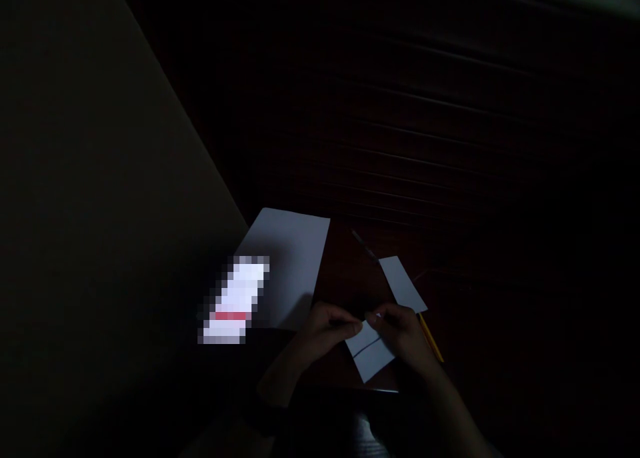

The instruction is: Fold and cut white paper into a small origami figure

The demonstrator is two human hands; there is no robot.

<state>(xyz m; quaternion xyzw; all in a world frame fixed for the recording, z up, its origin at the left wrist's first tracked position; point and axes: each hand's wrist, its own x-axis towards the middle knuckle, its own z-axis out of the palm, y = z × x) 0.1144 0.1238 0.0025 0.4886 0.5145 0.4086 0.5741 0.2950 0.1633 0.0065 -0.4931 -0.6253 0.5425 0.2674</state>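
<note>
The dim room is bounded by dark grooved panelling (pixel 400 131) and, at the left, a plain wall (pixel 90 198). The dark reddish table (pixel 340 265) is partly covered by a large white sheet (pixel 293 258), overlapped by a bright pixelated rectangle (pixel 234 305). By the grip of the left hand (pixel 323 331) and right hand (pixel 407 335), a small white paper (pixel 373 361), marked with one dark line, is pinched at its far edge near the table's front. Just beyond the right hand, a white slip (pixel 403 285) is seen, with a yellow stick (pixel 433 339) beside that hand.

White paper (pixel 367 365) with one dark line, white sheet (pixel 293 271), yellow stick (pixel 431 338), reddish-brown table (pixel 345 271)
</note>
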